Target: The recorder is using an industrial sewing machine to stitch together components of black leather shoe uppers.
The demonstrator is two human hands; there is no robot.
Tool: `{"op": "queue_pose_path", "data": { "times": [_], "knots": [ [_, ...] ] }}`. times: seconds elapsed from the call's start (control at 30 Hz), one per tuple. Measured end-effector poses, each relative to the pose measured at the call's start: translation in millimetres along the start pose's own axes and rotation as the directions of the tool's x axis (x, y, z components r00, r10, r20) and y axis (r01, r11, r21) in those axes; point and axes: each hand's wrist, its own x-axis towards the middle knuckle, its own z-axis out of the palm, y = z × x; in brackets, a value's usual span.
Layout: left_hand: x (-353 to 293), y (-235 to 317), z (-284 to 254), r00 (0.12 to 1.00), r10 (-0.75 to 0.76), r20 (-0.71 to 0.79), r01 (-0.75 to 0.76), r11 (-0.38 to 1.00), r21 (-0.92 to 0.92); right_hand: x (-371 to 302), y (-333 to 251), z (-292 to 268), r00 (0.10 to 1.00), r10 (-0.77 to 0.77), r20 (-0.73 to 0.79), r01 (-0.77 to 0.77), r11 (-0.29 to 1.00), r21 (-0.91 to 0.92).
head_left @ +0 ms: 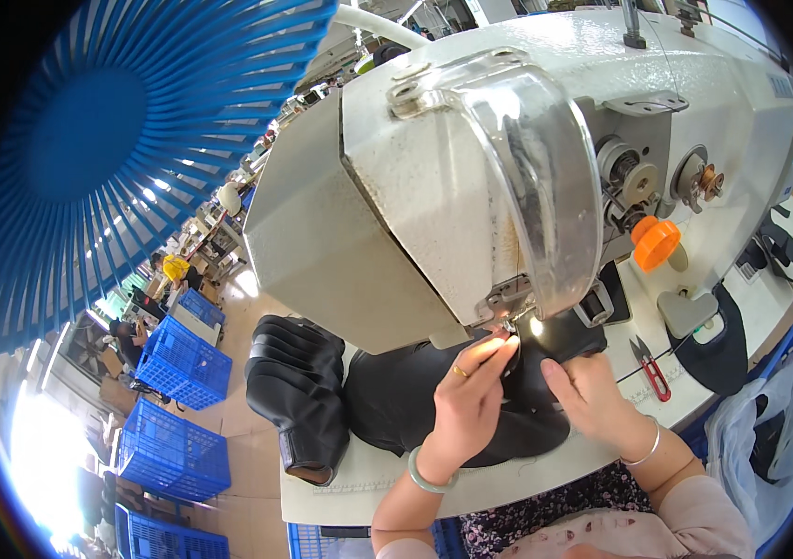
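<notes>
Blue fan [84,135] looms nearest. Black cloth [396,396] lies under the machine [424,177], near the table's [336,498] front edge. Left hand [471,401] pinches narrow, contents unclear; right hand [596,396] rests on cloth, grip hidden. Likely light, limp, slightly slippery: hold flat by its edges.

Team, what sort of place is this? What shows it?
Likely a sewing workshop or factory floor: a large sewing machine with black material on its table, blue crates lined up at left, and someone in yellow among more worktables farther back.
</notes>
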Motion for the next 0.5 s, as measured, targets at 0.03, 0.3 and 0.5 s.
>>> {"op": "queue_pose_path", "data": {
  "times": [0.03,0.3,0.5],
  "knots": [
    [1.6,1.7,-2.9,0.988,-0.147,0.037,0.151,0.977,-0.148,1.1,-0.2,3.1,1.000,0.011,0.023,-0.015,0.984,0.176],
    [10.9,9.9,-7.9,0.998,0.037,0.055,-0.039,0.999,0.027,0.2,8.1,1.1,0.922,0.210,0.326,-0.367,0.742,0.561],
    [11.1,10.7,-9.2,0.994,0.049,0.095,-0.062,0.989,0.134,2.4,8.3,3.8,0.912,0.240,0.333,-0.396,0.731,0.556]
  ]
}}
